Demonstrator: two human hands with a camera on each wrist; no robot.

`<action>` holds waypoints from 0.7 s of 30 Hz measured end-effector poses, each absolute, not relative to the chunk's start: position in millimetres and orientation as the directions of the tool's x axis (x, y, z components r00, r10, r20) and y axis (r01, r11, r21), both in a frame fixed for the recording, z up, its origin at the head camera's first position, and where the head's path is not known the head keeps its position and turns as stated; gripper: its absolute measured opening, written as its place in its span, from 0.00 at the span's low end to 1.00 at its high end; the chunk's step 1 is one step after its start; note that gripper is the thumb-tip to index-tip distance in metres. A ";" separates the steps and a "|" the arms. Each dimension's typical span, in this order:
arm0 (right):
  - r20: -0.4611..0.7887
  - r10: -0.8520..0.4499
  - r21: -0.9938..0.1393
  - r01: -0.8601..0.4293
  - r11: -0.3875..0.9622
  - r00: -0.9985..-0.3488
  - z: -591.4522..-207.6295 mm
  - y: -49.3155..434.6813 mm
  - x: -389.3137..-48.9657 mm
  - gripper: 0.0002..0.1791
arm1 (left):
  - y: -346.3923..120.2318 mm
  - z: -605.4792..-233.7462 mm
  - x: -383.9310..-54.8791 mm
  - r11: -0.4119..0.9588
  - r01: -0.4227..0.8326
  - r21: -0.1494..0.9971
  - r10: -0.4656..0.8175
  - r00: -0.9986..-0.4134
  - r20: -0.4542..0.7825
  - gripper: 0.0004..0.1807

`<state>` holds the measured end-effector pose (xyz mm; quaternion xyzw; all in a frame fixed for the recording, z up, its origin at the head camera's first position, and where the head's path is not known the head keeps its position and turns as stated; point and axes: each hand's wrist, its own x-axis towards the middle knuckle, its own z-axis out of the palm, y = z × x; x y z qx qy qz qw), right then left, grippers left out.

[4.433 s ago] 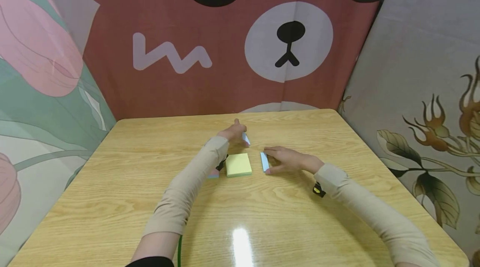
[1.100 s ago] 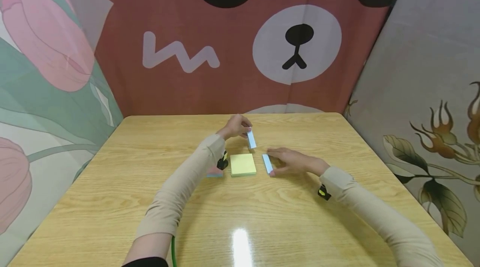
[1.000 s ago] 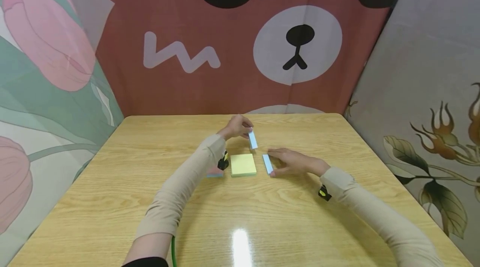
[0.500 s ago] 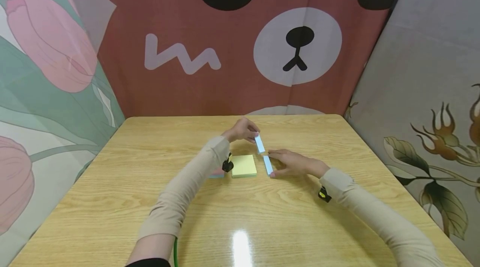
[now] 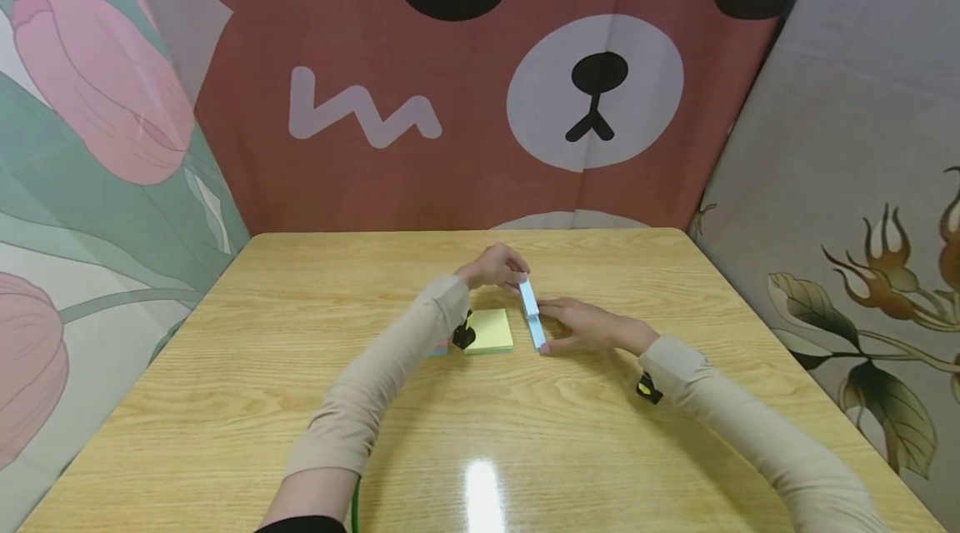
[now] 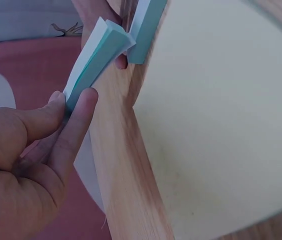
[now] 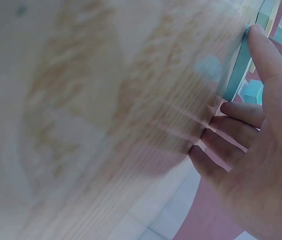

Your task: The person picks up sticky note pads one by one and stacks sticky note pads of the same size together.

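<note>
In the head view my left hand (image 5: 498, 266) pinches one end of a narrow light-blue sticky-note pad (image 5: 528, 297) between thumb and fingers. The pad's free end slants down and overlaps the far end of a second narrow blue pad (image 5: 537, 335) on the table. The left wrist view shows the held pad (image 6: 98, 57) with its sheets slightly fanned. My right hand (image 5: 588, 325) rests beside the second pad, its thumb (image 7: 261, 45) at the near end and index fingertip close to the far end. The other right fingertips touch the wooden tabletop.
A square yellow sticky-note pad (image 5: 491, 331) with a green edge lies left of the blue pads. Farther left, a pink-and-blue pad (image 5: 440, 348) is mostly hidden behind my left forearm. Printed cloth (image 5: 360, 191) hangs behind the table (image 5: 600, 450).
My left hand has lifted its blue pad and brought it right and nearer, from the far side of the yellow pad to over the second blue pad. The right hand stays in place.
</note>
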<state>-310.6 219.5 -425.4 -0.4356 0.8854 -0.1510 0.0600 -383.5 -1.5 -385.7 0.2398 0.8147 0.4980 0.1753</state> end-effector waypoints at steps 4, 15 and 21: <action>0.022 -0.788 -0.320 -0.751 0.578 -0.616 -425.7 219.6 -310.9 0.45 | 0.2 -388.3 -382.6 0.406 0.243 0.881 0.570 -0.821 -0.036 0.13; 0.002 -0.777 -0.331 -0.734 0.593 -0.629 -426.5 219.7 -311.8 0.47 | 3.2 -394.2 -379.6 0.448 0.264 0.854 0.546 -0.837 -0.028 0.13; -0.004 -0.771 -0.333 -0.726 0.602 -0.637 -425.7 219.5 -310.8 0.47 | 3.7 -397.0 -378.9 0.460 0.300 0.836 0.575 -0.818 -0.023 0.09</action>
